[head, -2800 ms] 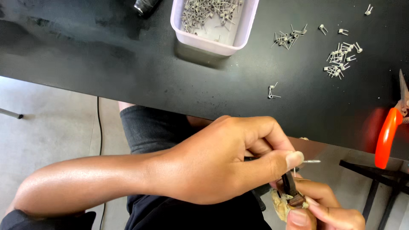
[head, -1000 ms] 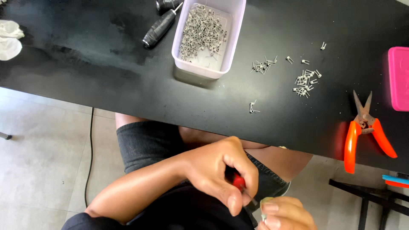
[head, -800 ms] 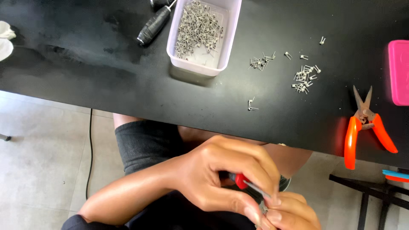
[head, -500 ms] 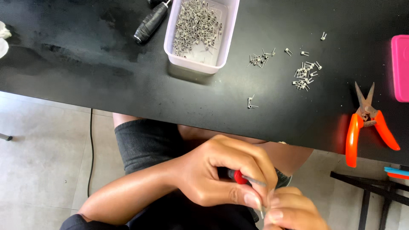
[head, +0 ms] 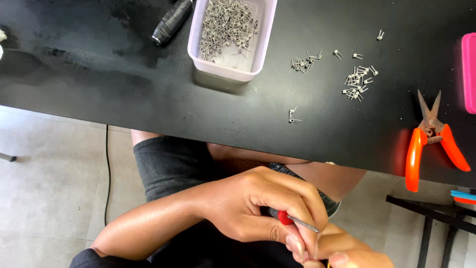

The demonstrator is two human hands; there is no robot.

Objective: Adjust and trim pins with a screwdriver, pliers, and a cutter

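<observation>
My left hand [head: 263, 211] hovers over my lap below the table edge. It is closed around a thin tool with a red handle [head: 283, 217] and a metal shaft [head: 305, 226] that points right and down. My right hand [head: 347, 250] shows only partly at the bottom edge. Its fingertips press against my left fingertips around a small part that is almost wholly hidden.
On the black table [head: 124, 94] stand a pale tub of small wire coils [head: 225, 74] and a black cylinder [head: 171, 22]. Loose coils [head: 357, 82] lie to the tub's right. Orange snips [head: 430, 141] and a pink object [head: 468, 69] sit at the right edge, above a black stand [head: 431, 213].
My left hand has closed more tightly over the red tool and edged right toward my right hand. The view has shifted slightly, so the table items sit a little further left.
</observation>
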